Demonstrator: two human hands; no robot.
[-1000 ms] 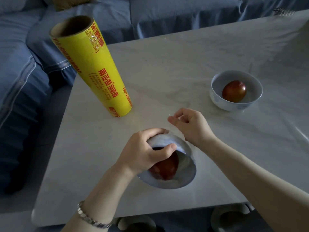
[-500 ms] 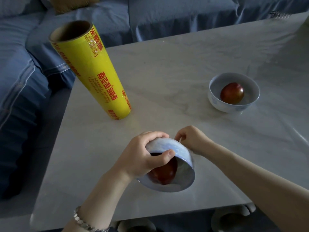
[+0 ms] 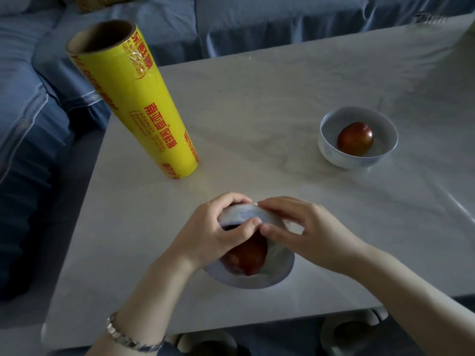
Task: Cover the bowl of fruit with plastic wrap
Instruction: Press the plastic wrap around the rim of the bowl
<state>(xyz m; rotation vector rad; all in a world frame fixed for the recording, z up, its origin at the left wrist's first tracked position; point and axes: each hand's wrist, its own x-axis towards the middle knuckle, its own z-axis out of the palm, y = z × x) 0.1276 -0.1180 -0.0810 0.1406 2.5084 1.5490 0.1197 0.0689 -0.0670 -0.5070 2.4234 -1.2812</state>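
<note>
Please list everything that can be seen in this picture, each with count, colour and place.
plastic wrap roll: 1, yellow with red print, standing on the table's far left
near bowl: 1, pale bluish white, tilted, near table edge
near fruit: 1, dark red, inside the near bowl
far bowl: 1, pale bluish white, upright, table's right
far fruit: 1, dark red, inside the far bowl
table: 1, light marbled grey, centre
sofa: 1, blue, behind and left of the table
bracelet: 1, silver, left wrist
left hand: 1, grips the near bowl's rim
right hand: 1, fingers pinch the same rim
</note>
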